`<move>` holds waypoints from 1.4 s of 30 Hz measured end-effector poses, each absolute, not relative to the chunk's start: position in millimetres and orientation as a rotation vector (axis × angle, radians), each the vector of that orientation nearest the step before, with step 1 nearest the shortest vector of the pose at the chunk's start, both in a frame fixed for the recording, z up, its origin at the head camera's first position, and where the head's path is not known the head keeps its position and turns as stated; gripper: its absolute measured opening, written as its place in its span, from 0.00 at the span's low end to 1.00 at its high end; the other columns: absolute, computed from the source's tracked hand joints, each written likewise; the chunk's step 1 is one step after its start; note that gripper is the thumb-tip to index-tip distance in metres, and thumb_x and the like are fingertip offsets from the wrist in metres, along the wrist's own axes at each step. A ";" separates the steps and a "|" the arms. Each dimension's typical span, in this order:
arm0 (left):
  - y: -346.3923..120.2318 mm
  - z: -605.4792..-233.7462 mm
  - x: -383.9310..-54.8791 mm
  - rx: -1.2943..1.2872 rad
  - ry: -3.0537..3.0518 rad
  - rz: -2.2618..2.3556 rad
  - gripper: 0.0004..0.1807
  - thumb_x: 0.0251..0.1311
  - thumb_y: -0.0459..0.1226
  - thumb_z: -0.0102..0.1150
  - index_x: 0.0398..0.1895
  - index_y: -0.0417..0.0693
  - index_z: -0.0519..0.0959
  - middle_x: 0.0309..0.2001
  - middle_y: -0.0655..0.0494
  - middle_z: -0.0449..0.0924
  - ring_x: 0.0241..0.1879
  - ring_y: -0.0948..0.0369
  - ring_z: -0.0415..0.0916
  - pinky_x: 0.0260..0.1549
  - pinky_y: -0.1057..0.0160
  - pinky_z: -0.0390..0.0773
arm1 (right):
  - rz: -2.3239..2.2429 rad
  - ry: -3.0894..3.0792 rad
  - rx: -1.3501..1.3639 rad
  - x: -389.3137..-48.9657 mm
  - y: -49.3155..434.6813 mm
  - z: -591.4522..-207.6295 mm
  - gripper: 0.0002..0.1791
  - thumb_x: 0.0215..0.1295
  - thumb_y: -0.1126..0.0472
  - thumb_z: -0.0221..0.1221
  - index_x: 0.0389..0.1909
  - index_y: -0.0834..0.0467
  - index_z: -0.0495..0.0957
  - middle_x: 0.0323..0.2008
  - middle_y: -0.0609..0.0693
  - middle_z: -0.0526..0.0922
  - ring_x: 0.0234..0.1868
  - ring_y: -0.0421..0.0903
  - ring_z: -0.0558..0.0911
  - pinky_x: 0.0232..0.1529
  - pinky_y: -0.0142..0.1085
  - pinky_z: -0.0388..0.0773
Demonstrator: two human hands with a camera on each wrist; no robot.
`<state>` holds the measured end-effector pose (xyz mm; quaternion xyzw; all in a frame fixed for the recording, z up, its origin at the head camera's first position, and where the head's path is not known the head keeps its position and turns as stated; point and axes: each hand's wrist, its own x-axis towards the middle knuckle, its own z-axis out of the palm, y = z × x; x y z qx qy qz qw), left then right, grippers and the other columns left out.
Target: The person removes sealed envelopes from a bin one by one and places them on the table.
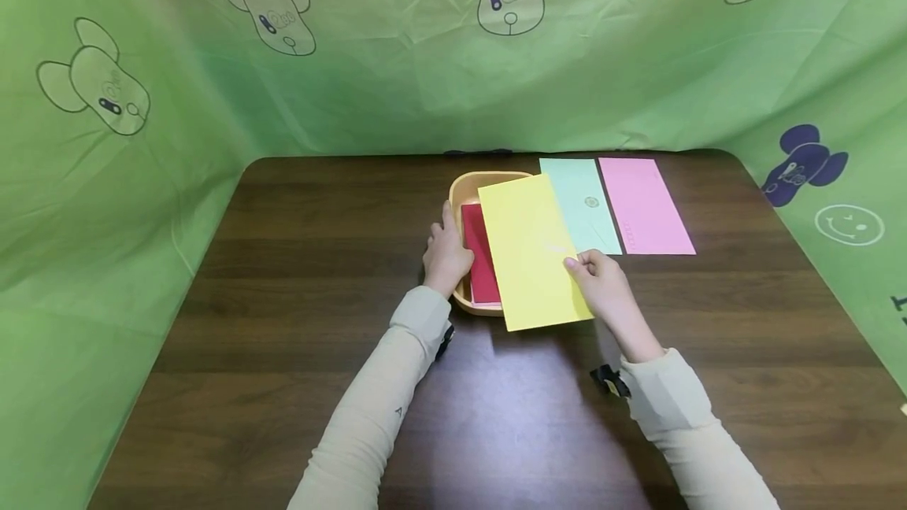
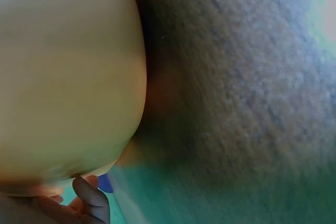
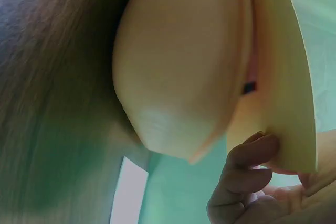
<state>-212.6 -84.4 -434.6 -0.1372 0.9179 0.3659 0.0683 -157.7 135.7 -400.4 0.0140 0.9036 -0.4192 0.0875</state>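
Presumably for steadiness, the left hand (image 1: 446,258) grips an orange rounded plastic basin (image 1: 466,189) at nine o'clock; above it, the right hand (image 1: 601,280) pinches a yellow rectangular paper sheet (image 1: 531,250) by its three-o'clock edge.

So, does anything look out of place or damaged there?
Nothing looks spilled or damaged. Only the yellow sheet sits askew, slanted across the right side of the peach tray, but the right fingers are holding it, so that hardly seems odd. The green sheet and pink sheet lie side by side.
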 end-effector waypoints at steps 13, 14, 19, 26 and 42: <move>-83.6 -433.4 -214.2 -0.438 2.737 1.088 0.52 0.55 0.32 0.60 0.76 0.59 0.38 0.63 0.42 0.60 0.61 0.47 0.65 0.54 0.46 0.73 | -1.172 2.810 0.237 -122.3 189.6 -391.2 0.20 0.75 0.53 0.43 0.43 0.70 0.68 0.22 0.49 0.71 0.20 0.37 0.67 0.22 0.32 0.67; -83.5 -433.2 -214.1 -0.438 2.738 1.089 0.52 0.55 0.32 0.60 0.76 0.59 0.38 0.63 0.41 0.60 0.61 0.47 0.65 0.54 0.46 0.73 | -1.167 2.812 0.261 -120.4 194.0 -392.0 0.21 0.75 0.53 0.43 0.43 0.70 0.68 0.23 0.50 0.73 0.20 0.36 0.68 0.22 0.32 0.67; -83.0 -432.7 -213.8 -0.432 2.736 1.091 0.52 0.55 0.32 0.60 0.76 0.59 0.38 0.64 0.42 0.60 0.61 0.47 0.65 0.54 0.46 0.73 | -1.091 2.834 0.350 -109.4 213.0 -398.3 0.21 0.74 0.52 0.43 0.43 0.70 0.67 0.25 0.53 0.74 0.21 0.37 0.68 0.23 0.31 0.66; -83.4 -433.5 -214.7 -0.426 2.740 1.095 0.52 0.56 0.32 0.60 0.76 0.58 0.38 0.65 0.42 0.59 0.61 0.46 0.65 0.54 0.46 0.73 | -0.950 2.800 0.282 -95.5 226.7 -409.3 0.22 0.75 0.51 0.42 0.40 0.70 0.67 0.24 0.52 0.69 0.25 0.43 0.66 0.27 0.33 0.62; -83.5 -433.4 -214.1 -0.428 2.747 1.077 0.52 0.56 0.32 0.60 0.76 0.59 0.38 0.65 0.43 0.60 0.61 0.47 0.65 0.54 0.46 0.73 | -0.613 2.695 0.121 -88.1 232.9 -421.1 0.25 0.70 0.44 0.47 0.35 0.65 0.71 0.25 0.51 0.71 0.28 0.46 0.70 0.29 0.35 0.61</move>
